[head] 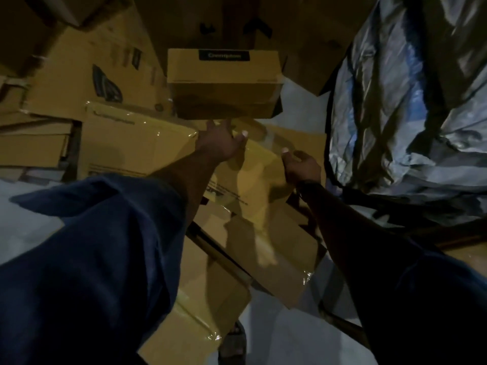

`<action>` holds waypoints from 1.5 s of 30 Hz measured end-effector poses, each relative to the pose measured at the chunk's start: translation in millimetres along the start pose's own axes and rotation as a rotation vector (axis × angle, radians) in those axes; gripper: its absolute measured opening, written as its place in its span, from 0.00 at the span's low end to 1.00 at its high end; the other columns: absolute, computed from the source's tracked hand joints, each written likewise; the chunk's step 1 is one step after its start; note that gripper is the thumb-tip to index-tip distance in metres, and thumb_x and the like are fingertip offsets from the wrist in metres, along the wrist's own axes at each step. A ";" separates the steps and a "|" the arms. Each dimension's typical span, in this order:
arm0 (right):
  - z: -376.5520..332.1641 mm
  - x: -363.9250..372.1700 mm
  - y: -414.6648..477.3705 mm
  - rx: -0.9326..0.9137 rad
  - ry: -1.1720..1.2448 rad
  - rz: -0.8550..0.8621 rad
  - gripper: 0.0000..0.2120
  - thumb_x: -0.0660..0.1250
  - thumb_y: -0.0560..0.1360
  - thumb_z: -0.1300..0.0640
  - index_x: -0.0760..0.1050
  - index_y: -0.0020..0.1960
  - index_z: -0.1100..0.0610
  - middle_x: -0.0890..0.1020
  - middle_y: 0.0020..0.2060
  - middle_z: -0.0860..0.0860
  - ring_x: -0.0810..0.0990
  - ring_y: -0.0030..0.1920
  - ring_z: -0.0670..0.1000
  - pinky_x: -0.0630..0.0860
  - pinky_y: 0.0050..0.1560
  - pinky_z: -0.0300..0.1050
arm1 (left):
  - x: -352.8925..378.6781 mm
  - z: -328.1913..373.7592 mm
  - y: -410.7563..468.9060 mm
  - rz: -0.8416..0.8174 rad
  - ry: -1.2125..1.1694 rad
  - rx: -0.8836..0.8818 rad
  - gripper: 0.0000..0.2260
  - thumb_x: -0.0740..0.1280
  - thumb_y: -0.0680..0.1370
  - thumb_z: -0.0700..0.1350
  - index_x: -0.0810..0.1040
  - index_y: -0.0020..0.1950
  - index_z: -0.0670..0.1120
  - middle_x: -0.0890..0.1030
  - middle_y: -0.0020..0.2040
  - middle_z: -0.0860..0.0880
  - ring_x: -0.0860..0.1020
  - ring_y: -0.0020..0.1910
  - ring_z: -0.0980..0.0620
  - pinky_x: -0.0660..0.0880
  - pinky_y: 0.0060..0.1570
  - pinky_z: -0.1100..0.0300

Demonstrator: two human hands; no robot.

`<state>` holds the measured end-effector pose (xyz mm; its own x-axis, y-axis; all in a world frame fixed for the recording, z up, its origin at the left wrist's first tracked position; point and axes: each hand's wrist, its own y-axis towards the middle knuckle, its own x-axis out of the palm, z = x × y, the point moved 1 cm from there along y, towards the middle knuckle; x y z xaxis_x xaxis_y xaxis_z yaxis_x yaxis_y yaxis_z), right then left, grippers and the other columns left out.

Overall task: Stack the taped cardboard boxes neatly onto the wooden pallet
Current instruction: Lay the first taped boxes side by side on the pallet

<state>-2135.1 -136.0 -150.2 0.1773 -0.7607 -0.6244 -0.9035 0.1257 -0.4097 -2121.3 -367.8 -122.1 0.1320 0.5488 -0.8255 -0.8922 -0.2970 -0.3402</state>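
Note:
A taped cardboard box with a black label [224, 83] stands at the top centre on other boxes. My left hand [221, 140] reaches up to its lower front edge, fingers spread and touching it. My right hand [300, 164] hovers lower right with curled fingers, over the right edge of a glossy taped box [253, 177]; the dim light hides whether it grips anything. More taped boxes [263, 248] lie below my arms, and a further one [137, 143] sits to the left. Dark wooden slats [340, 322] show under the boxes at the lower right.
Large printed cartons [87, 75] are piled at the left and back. A crumpled grey-blue plastic sheet [405, 101] covers something bulky on the right. Pale floor [284, 338] shows at the bottom, with a sandalled foot [234, 341] on it.

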 end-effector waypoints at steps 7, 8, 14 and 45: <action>10.2 13.8 -6.8 0.115 -0.089 -0.011 0.27 0.65 0.77 0.34 0.84 0.46 0.59 0.86 0.45 0.55 0.83 0.48 0.59 0.72 0.46 0.45 | 16.3 -5.0 -11.0 0.085 -0.093 -0.001 0.30 0.68 0.77 0.66 0.72 0.70 0.47 0.65 0.72 0.38 0.75 0.64 0.34 0.74 0.61 0.46; 12.9 15.0 -12.5 0.128 -0.064 -0.003 0.28 0.66 0.75 0.33 0.84 0.44 0.59 0.86 0.42 0.54 0.84 0.45 0.57 0.72 0.44 0.45 | 16.4 -7.1 -17.0 0.102 -0.105 -0.002 0.29 0.69 0.77 0.65 0.72 0.70 0.47 0.65 0.71 0.39 0.76 0.63 0.35 0.75 0.60 0.47; 65.6 22.4 -45.0 0.127 0.257 -0.013 0.41 0.74 0.53 0.20 0.86 0.52 0.51 0.88 0.48 0.51 0.87 0.48 0.54 0.84 0.52 0.57 | 6.2 -20.0 -81.6 0.202 -0.144 -0.015 0.25 0.72 0.76 0.63 0.74 0.67 0.51 0.65 0.71 0.43 0.78 0.59 0.35 0.77 0.59 0.44; 186.0 42.3 -726.1 -0.480 0.094 -0.125 0.30 0.76 0.73 0.42 0.78 0.70 0.57 0.66 0.78 0.57 0.67 0.75 0.53 0.70 0.62 0.26 | -2.2 -276.2 -792.5 0.444 -0.329 -0.191 0.33 0.73 0.78 0.58 0.63 0.80 0.60 0.58 0.71 0.46 0.82 0.42 0.44 0.79 0.47 0.50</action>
<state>-1399.0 -141.0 -2.8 0.2792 -0.8082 -0.5184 -0.9592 -0.2598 -0.1117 -1295.2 -349.5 24.9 -0.4052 0.5438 -0.7349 -0.7334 -0.6733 -0.0937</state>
